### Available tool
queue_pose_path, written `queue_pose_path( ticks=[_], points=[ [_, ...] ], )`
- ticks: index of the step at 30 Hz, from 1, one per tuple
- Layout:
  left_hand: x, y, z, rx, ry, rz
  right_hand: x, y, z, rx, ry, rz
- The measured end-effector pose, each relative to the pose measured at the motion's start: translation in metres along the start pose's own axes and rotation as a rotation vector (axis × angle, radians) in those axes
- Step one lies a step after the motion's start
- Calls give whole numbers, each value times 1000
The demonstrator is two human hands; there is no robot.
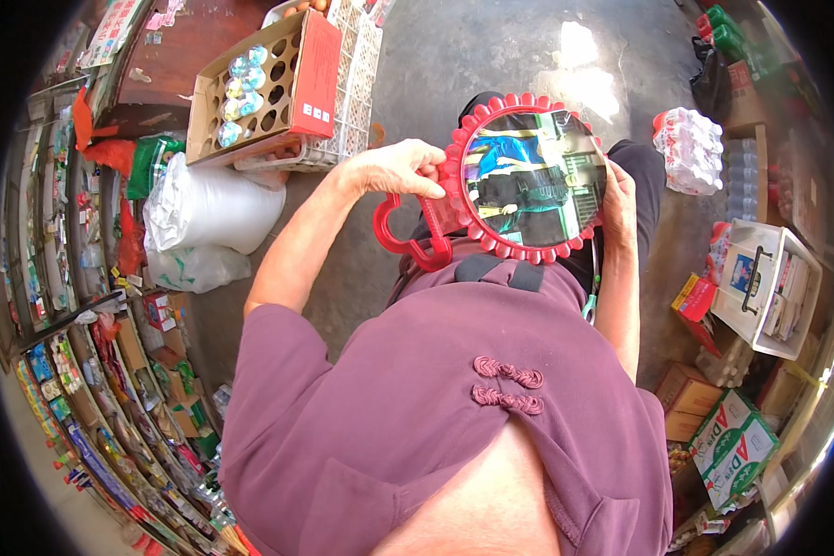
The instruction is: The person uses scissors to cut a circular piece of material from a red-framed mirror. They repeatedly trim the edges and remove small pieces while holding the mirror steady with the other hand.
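A round mirror-like disc [535, 182] in a red scalloped plastic frame is held out before my waist. Its glossy face bears a picture of people and some writing. My left hand [406, 170] pinches the frame's left rim between thumb and fingers. Below that hand, a red curved plastic stand or hanger [417, 240] sticks out from the frame's lower left. My right hand [619, 201] grips the opposite rim, with part of its fingers hidden behind the disc. A teal-green item [589, 306] hangs by my right forearm; I cannot tell what it is.
A cardboard box [318, 76] with plastic-wrapped balls rests on a white plastic crate [355, 90]. White plastic sacks [208, 208] lie beside packed shop shelves [104, 410]. To the right stand shrink-wrapped bottles [691, 149], a clear storage bin [749, 285] and a green-white carton [733, 448].
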State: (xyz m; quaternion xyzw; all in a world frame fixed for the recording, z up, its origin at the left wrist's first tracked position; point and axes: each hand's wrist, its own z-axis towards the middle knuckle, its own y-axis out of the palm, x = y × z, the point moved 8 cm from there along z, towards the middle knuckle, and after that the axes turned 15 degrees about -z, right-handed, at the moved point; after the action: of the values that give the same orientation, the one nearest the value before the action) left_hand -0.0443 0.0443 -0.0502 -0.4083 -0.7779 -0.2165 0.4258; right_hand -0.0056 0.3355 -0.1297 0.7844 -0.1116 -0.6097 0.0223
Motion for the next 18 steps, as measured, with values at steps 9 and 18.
queue_pose_path(
  ticks=[9,18],
  points=[
    [10,-1,3,98,-71,-152,4,1,3,-22,2,1],
    [33,-14,51,179,79,-369,3,2,2,15,6,30]
  ],
)
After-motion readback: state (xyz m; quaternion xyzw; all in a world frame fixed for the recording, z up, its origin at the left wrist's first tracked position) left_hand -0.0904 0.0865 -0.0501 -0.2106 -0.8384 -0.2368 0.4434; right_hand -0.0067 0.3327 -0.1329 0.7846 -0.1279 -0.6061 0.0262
